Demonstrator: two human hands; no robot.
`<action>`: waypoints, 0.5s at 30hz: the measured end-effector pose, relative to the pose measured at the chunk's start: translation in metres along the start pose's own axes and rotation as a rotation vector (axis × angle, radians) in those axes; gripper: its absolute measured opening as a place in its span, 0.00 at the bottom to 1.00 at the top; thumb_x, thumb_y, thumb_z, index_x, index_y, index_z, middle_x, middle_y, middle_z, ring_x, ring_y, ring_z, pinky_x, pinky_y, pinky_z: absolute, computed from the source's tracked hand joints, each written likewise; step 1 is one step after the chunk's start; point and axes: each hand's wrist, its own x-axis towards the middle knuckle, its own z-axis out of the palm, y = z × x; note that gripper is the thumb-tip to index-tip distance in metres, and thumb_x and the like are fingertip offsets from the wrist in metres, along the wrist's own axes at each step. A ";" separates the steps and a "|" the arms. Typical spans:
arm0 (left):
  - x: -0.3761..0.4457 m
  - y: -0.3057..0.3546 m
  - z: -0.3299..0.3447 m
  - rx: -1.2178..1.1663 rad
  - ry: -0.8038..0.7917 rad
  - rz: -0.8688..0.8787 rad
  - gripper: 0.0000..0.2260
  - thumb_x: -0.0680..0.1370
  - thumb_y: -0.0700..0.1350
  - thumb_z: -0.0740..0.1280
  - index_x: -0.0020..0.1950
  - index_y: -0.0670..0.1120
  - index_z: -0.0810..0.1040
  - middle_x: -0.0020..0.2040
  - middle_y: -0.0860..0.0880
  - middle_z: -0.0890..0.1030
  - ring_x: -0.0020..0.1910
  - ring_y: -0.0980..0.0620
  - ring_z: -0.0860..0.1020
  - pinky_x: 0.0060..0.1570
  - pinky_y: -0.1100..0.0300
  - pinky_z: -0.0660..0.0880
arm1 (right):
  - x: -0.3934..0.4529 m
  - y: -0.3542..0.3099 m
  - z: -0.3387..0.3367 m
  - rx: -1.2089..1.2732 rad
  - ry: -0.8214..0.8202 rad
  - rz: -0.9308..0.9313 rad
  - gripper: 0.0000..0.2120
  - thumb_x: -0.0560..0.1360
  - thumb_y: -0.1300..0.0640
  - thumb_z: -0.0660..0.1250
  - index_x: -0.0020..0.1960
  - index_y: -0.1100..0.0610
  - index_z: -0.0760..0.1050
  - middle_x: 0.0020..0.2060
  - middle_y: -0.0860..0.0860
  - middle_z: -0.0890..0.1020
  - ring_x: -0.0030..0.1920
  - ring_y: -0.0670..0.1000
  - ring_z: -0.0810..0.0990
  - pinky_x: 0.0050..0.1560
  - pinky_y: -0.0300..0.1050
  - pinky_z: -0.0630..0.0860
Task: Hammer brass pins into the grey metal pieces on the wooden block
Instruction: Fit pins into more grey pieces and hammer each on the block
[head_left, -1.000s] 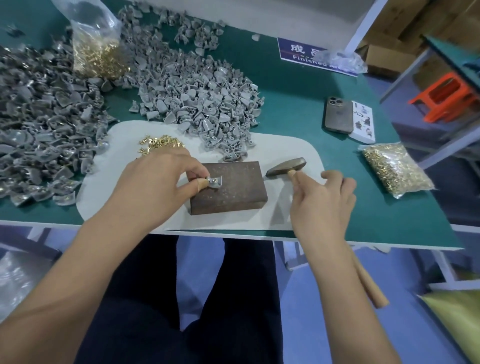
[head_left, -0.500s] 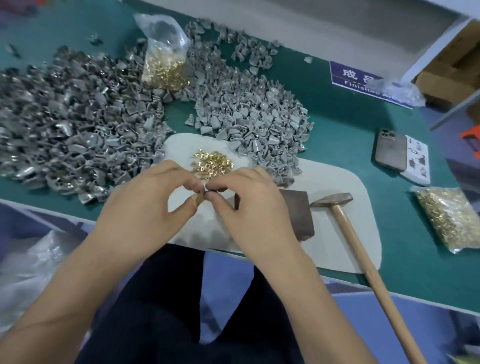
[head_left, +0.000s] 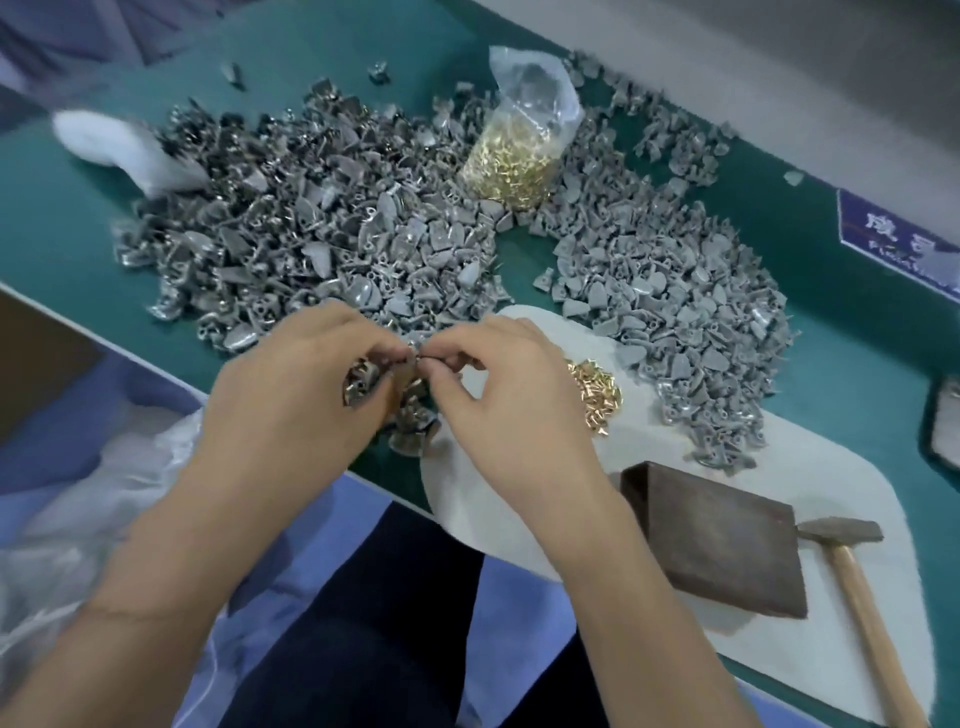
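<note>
Both my left hand (head_left: 291, 410) and right hand (head_left: 498, 400) pinch one small grey metal piece (head_left: 413, 356); it looks light, rigid, probably slippery, best held by its edges.

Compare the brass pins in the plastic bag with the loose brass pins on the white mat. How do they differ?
The bagged pins fill a clear bag standing among the grey pieces; the loose pins lie spread flat on the white mat. The bagged heap is larger and farther from the hands. Both are shiny gold.
</note>
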 end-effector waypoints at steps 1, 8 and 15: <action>0.004 -0.003 0.000 -0.006 0.014 -0.017 0.09 0.74 0.49 0.68 0.53 0.55 0.84 0.49 0.57 0.79 0.50 0.51 0.78 0.38 0.54 0.76 | 0.006 -0.001 0.002 0.001 -0.003 0.005 0.05 0.77 0.53 0.71 0.51 0.47 0.84 0.43 0.43 0.81 0.51 0.49 0.76 0.54 0.52 0.74; 0.014 -0.017 0.002 0.017 0.039 -0.078 0.14 0.76 0.50 0.66 0.61 0.57 0.80 0.55 0.58 0.79 0.54 0.54 0.76 0.39 0.57 0.72 | 0.034 -0.002 0.021 0.051 -0.014 0.024 0.04 0.78 0.54 0.71 0.51 0.49 0.84 0.46 0.43 0.82 0.52 0.49 0.77 0.53 0.51 0.76; 0.013 -0.014 0.006 -0.079 0.056 -0.083 0.17 0.76 0.52 0.67 0.65 0.61 0.74 0.51 0.63 0.76 0.44 0.70 0.69 0.35 0.65 0.67 | 0.034 -0.002 0.029 0.057 -0.027 0.013 0.06 0.78 0.56 0.70 0.52 0.50 0.83 0.47 0.44 0.81 0.53 0.49 0.77 0.53 0.50 0.76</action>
